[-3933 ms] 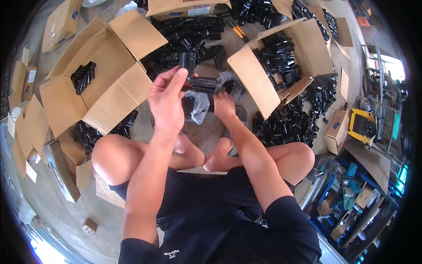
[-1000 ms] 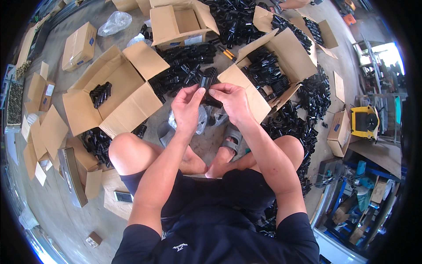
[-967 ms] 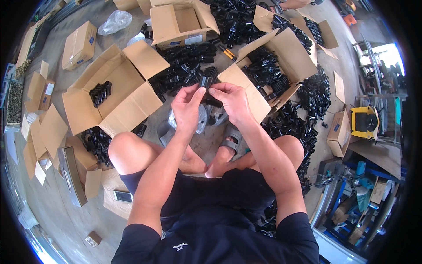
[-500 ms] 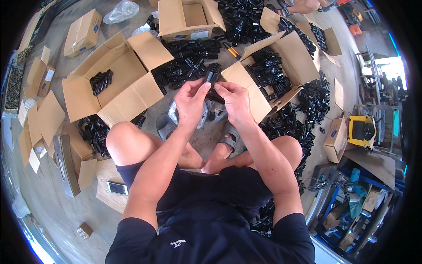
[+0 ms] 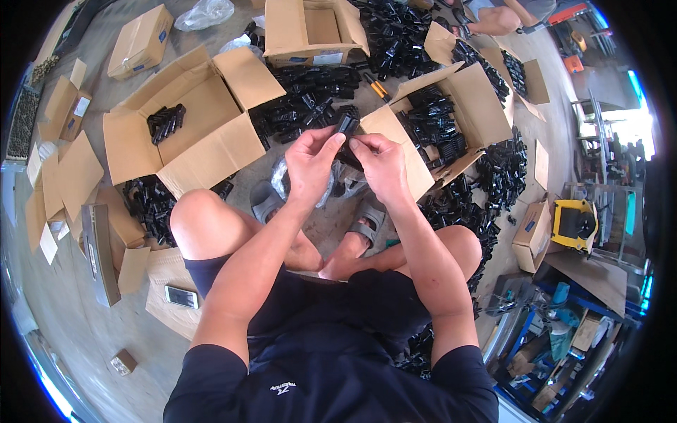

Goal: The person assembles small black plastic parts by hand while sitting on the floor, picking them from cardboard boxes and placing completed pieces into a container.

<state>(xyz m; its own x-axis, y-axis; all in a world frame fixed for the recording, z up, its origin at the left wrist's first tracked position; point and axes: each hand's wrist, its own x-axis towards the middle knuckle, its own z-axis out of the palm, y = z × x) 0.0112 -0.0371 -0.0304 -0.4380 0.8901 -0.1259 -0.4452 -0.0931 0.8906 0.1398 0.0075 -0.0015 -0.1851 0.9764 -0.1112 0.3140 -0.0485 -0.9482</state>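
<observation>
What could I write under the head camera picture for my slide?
A seated person's left hand and right hand hold a small black plastic part above open cardboard boxes and piles of similar black parts.

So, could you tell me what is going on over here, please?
A person sits on the floor among open cardboard boxes and heaps of small black plastic parts. Both the left hand and the right hand hold one black part up between the fingertips. The large open box to the left holds a few such parts; the box to the right holds many.
</observation>
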